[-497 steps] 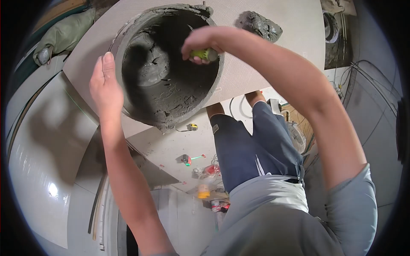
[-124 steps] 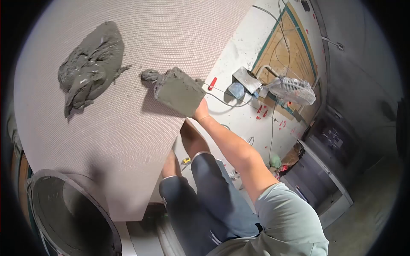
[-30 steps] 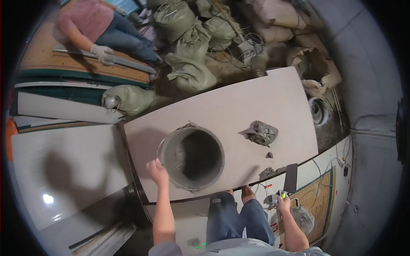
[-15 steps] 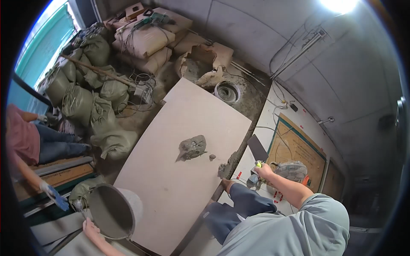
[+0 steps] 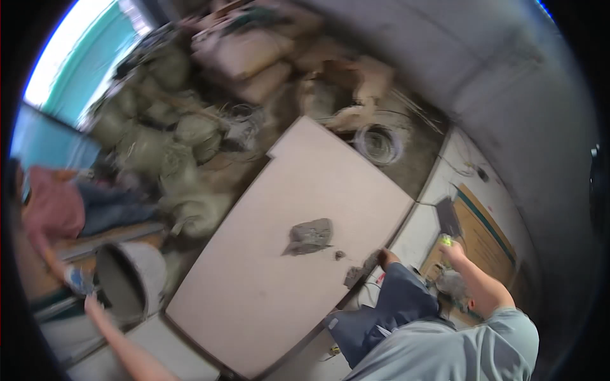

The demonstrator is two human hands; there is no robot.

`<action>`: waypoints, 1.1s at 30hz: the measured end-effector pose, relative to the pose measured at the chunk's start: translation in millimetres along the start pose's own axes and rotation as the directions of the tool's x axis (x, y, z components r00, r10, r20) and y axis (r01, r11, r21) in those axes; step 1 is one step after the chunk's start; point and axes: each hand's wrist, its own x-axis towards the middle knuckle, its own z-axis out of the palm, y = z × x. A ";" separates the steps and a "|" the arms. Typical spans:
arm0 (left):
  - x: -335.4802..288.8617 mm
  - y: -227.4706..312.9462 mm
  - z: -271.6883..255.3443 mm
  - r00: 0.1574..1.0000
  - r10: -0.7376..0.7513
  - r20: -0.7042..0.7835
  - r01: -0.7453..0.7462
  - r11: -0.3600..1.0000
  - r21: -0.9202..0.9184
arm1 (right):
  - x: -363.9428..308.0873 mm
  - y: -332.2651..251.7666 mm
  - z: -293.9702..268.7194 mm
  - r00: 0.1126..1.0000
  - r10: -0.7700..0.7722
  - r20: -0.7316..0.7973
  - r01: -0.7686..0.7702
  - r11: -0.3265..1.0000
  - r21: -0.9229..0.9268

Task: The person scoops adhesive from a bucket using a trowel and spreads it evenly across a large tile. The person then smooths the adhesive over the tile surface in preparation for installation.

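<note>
At left, left hand (image 5: 93, 303), finger closure too blurred to tell, is at the tilted, round grey bucket (image 5: 150, 270), apparently steadying it; at right, right hand (image 5: 452, 249) has fingers clamped on the yellow-green-handled, dark-grey rectangular trowel (image 5: 448, 217), presumably to hold its blade clear.

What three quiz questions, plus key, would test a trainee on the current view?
1. Which of the person's hands holds the trowel?
2. True or false: the bucket sits in the middle of the pale board.
3. What lies on the board? a) a fan; b) a grey lump; c) a tape measure.

Key:
1. The right hand.
2. False: it shows tilted, beyond the board's left edge.
3. b
</note>
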 end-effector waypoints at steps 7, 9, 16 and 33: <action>-70.4 196.8 144.4 0.688 0.609 -0.396 -0.222 0.695 0.684 | 151.9 -73.0 -57.3 0.983 -0.046 0.176 0.040 0.999 0.036; -168.1 285.5 239.4 0.811 0.584 -0.042 -0.534 0.768 0.354 | 192.3 -115.4 -87.3 0.972 -0.235 0.017 0.230 0.930 -0.285; -466.7 365.7 525.3 0.507 0.109 0.855 -0.510 0.837 0.196 | 340.1 -271.5 -49.9 0.963 -0.156 0.220 0.264 0.711 -0.652; -605.1 429.6 676.0 0.515 -0.108 0.850 -0.500 0.767 0.401 | 590.0 -349.9 138.7 0.762 -0.280 0.583 0.261 -0.692 -0.674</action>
